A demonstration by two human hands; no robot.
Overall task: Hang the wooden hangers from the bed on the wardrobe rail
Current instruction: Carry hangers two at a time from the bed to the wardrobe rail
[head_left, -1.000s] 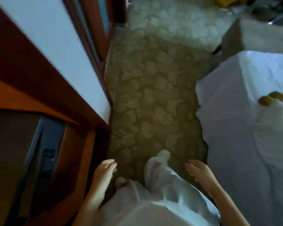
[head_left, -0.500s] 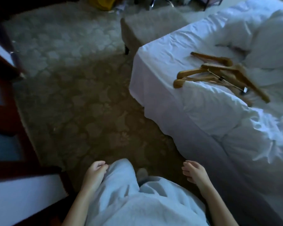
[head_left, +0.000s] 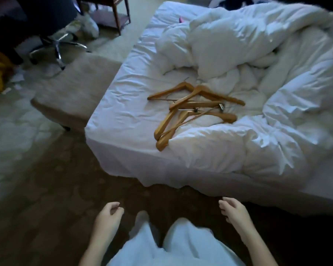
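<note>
Four or five overlapping wooden hangers (head_left: 198, 90), one bed (head_left: 123, 104), one ottoman (head_left: 79, 89).

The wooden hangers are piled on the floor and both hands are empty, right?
Not quite: the head view shows the wooden hangers piled on the bed, not the floor. The left hand and right hand are indeed empty.

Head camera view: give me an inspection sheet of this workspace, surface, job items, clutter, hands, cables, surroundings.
Surface: bed, rumpled white sheet.
Job's things: wooden hangers tangled in a pile on the sheet; wardrobe rail not in view.
Clutter: bunched duvet beside the pile; papers on the floor.
Hands: left hand and right hand loosely curled, empty, short of the bed.
Cables: nothing seen.
Surroundings: upholstered bench beside the bed, office chair beyond.
</note>
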